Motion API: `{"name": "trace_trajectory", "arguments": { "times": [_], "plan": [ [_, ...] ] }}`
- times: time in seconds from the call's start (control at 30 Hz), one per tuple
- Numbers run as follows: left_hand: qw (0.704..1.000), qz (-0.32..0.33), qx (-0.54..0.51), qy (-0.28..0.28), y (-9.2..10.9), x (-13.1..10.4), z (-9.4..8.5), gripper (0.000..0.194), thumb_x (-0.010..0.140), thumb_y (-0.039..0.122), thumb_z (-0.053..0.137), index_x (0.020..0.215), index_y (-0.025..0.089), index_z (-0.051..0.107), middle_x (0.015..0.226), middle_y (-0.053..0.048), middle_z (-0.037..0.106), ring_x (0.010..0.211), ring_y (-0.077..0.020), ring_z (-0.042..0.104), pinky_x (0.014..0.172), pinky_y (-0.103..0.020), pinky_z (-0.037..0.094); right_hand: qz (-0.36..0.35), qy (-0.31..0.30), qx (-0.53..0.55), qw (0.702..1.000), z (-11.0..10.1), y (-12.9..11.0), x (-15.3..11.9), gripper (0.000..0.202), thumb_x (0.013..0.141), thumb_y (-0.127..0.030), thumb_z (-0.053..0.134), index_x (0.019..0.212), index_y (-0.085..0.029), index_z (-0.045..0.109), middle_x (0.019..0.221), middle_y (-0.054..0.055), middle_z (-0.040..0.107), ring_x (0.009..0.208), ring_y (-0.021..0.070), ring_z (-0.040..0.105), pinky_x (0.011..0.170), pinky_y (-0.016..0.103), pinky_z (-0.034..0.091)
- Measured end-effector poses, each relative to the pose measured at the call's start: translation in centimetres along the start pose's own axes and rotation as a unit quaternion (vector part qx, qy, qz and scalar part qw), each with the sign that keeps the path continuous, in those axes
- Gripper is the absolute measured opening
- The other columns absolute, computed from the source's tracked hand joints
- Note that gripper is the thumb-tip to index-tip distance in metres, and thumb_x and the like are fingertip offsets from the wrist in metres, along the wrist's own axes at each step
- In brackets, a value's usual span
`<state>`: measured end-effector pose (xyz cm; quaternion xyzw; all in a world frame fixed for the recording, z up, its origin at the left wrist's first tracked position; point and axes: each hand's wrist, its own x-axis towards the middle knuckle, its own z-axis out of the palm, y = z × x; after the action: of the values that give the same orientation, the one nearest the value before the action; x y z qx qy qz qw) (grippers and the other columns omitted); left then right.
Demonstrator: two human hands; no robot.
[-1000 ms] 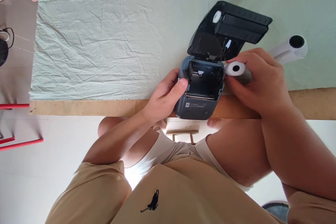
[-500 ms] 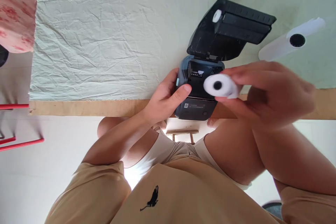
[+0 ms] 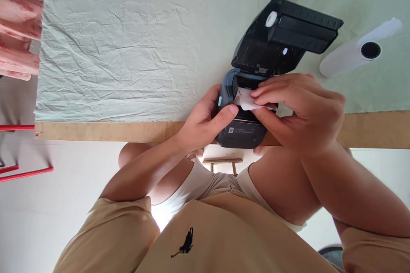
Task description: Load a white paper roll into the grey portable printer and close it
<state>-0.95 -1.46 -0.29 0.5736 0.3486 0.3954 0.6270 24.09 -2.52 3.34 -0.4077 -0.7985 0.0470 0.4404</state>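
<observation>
A dark portable receipt printer [image 3: 241,134] lies at the table's front edge. Its black lid [image 3: 272,51] is swung open, away from me. My left hand [image 3: 208,115] is closed around the printer's left side, thumb on top near the paper bay. My right hand [image 3: 301,106] pinches a white paper roll [image 3: 246,99] in the open bay; the fingers cover much of the roll. Right of the lid, a larger white paper roll [image 3: 339,57] with a dark core and a loose end lies on the cloth.
A pale green, wrinkled cloth [image 3: 121,42] covers the table, with its wooden edge [image 3: 112,132] showing in front. Pink fabric [image 3: 19,34] hangs at the far left. Red metal bars [image 3: 28,175] stand below it. My legs are under the table edge.
My right hand has moved left and turned, bringing the small paper roll from beside the printer into its bay. The printer has shifted slightly right, still in my left hand.
</observation>
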Motion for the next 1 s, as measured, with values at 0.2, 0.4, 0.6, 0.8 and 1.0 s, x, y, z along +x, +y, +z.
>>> {"name": "trace_trajectory", "arguments": {
  "times": [0.2, 0.4, 0.6, 0.8, 1.0],
  "plan": [
    [0.999, -0.025, -0.048, 0.009, 0.0, -0.2, 0.1, 0.08, 0.106, 0.096, 0.084, 0.145, 0.027, 0.083, 0.145, -0.013, 0.091, 0.141, -0.0393, 0.085, 0.12, -0.052, 0.074, -0.052, 0.046, 0.02, 0.997, 0.6, -0.8, -0.7, 0.024, 0.115, -0.021, 0.089, 0.103, -0.035, 0.073, 0.096, -0.01, 0.095, 0.098, 0.0243, 0.095, 0.08, 0.047, 0.067],
    [0.998, -0.027, -0.05, 0.031, -0.5, 0.2, -0.2, 0.107, 0.09, 0.085, 0.108, 0.176, 0.038, 0.066, 0.152, -0.011, 0.085, 0.153, -0.0448, 0.084, 0.123, -0.059, 0.073, -0.071, -0.013, 0.024, 0.997, 0.6, -1.3, -1.8, 0.008, 0.125, -0.04, 0.075, 0.123, -0.035, 0.08, 0.108, -0.002, 0.096, 0.119, 0.0279, 0.093, 0.096, 0.05, 0.069],
    [0.999, -0.019, -0.042, 0.007, -1.5, 0.1, -0.7, 0.135, 0.077, 0.08, 0.117, 0.189, 0.041, 0.053, 0.159, -0.013, 0.082, 0.144, -0.0462, 0.088, 0.108, -0.055, 0.077, 0.032, 0.092, 0.055, 0.994, -0.8, -0.1, -1.6, 0.026, 0.121, -0.038, 0.07, 0.143, -0.041, 0.081, 0.123, 0.003, 0.089, 0.113, 0.0316, 0.088, 0.092, 0.052, 0.071],
    [1.0, -0.008, -0.009, 0.0, -1.6, -0.3, -1.0, 0.142, 0.073, 0.078, 0.12, 0.192, 0.044, 0.05, 0.154, -0.01, 0.083, 0.128, -0.0398, 0.091, 0.096, -0.049, 0.078, 0.149, -0.018, 0.133, 0.98, -1.6, 0.9, -1.9, 0.072, 0.125, -0.042, 0.057, 0.191, -0.068, 0.046, 0.192, 0.001, 0.067, 0.172, 0.0388, 0.075, 0.128, 0.065, 0.074],
    [0.998, -0.01, -0.042, -0.047, -1.5, -0.6, -1.1, 0.134, 0.087, 0.059, 0.116, 0.196, 0.046, 0.039, 0.134, -0.005, 0.086, 0.103, -0.0291, 0.089, 0.086, -0.042, 0.079, 0.12, -0.009, 0.124, 0.985, -1.3, 2.6, -2.7, 0.069, 0.123, -0.048, 0.047, 0.19, -0.06, 0.044, 0.173, 0.007, 0.077, 0.157, 0.0407, 0.084, 0.115, 0.066, 0.078]
  ]
}}
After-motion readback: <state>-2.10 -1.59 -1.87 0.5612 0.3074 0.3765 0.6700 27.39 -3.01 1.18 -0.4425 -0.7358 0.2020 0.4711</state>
